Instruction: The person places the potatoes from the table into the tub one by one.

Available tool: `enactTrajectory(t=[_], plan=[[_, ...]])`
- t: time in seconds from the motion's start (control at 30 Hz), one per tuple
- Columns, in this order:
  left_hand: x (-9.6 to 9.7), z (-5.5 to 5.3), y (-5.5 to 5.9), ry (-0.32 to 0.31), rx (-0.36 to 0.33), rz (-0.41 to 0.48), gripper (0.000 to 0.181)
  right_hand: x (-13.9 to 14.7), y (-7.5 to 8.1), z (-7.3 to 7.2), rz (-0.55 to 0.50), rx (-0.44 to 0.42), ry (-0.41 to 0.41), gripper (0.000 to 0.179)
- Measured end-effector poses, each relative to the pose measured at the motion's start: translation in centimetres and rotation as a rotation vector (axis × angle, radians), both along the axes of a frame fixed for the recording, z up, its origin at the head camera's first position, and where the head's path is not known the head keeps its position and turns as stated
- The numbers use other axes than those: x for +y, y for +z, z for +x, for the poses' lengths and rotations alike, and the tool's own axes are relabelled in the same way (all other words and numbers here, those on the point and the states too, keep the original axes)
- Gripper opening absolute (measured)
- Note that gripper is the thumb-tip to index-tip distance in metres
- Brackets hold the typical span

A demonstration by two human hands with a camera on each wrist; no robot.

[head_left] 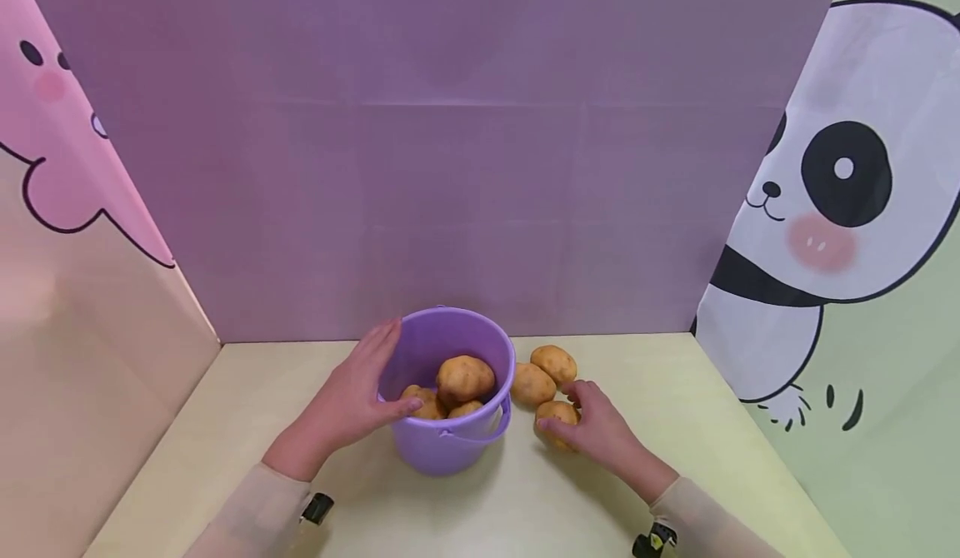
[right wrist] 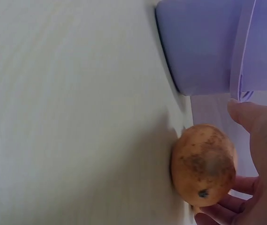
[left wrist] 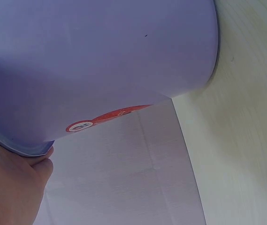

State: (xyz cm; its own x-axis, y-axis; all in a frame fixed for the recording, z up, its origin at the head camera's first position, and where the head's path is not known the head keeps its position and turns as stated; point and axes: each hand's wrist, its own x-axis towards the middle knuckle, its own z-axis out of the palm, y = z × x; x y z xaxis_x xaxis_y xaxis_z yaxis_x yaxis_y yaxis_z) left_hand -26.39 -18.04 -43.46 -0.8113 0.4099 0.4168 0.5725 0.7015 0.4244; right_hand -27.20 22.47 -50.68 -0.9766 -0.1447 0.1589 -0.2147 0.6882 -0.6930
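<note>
A purple bucket (head_left: 442,450) stands upright on the table, several potatoes (head_left: 465,379) visible inside. My left hand (head_left: 352,400) holds its rim at the left, thumb over the near edge and fingers along the far left side; the left wrist view has the bucket's wall (left wrist: 100,61) up close. Right of the bucket, my right hand (head_left: 600,433) reaches round the nearest loose potato (head_left: 557,423), which rests on the table. In the right wrist view the thumb (right wrist: 246,115) stands off this dark-patched potato (right wrist: 203,164), with the other fingers behind it.
Two more potatoes, one (head_left: 533,385) beside the bucket and one (head_left: 553,364) behind it, lie just beyond my right hand. The bucket's handle (head_left: 487,435) hangs down at its right front. A purple panel (head_left: 465,166) closes off the table's back edge.
</note>
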Motion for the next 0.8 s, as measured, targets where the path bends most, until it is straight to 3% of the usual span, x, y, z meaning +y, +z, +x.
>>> enactTrajectory(t=[0.8], plan=[[0.1, 0.0, 0.1, -0.008, -0.006, 0.005, 0.116, -0.3, -2.2, -0.6, -0.066, 0.011, -0.02, 0.062]])
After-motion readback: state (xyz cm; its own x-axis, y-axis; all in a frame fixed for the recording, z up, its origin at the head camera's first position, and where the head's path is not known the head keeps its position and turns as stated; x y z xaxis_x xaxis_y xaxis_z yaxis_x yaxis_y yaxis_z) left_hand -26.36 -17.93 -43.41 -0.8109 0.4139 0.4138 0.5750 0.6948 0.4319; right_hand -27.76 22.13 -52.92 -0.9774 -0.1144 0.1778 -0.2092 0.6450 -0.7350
